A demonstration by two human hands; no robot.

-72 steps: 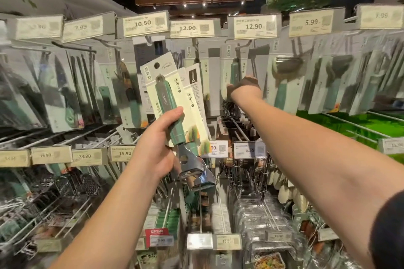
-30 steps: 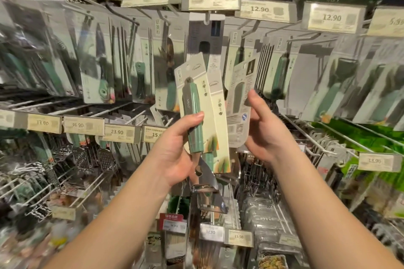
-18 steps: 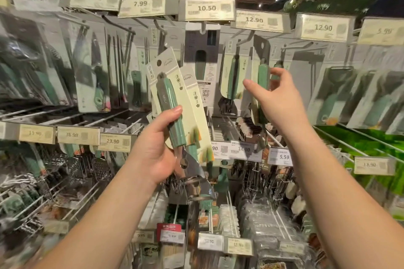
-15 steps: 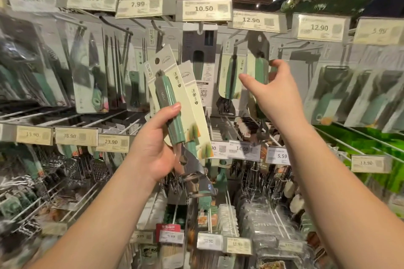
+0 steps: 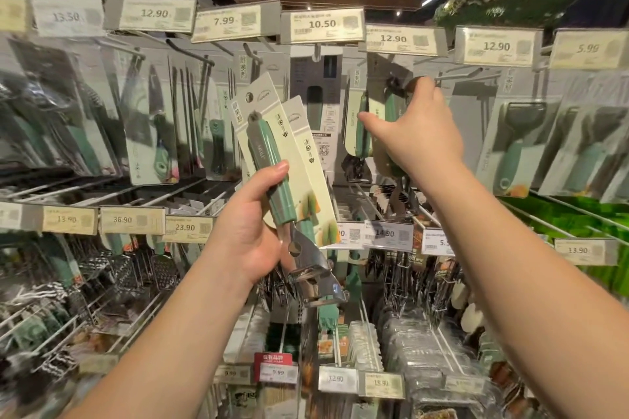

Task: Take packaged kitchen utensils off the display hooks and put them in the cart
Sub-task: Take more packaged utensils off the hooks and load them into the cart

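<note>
Two carded utensils [image 5: 289,160] with green handles held together in the left hand [image 5: 252,231], nearest of all, tilted with card tops leaning left and steel heads hanging below the palm; thumb across the front handle, fingers [image 5: 276,169] curled round behind. Farther and to the right, right hand [image 5: 417,133] raised to a display hook [image 5: 456,75] under the 12.90 price tag [image 5: 405,39], fingers closed round the top of a hanging green-handled utensil pack [image 5: 391,105], thumb stretched left. Behind both, rows of packaged utensils on pegs, with a 10.50 price tag [image 5: 321,25] above centre. To the far right, hanging peelers [image 5: 517,146]. Lower down, graters [image 5: 160,269] at left and clear-boxed goods at right. No telling where the cart stands.
</note>
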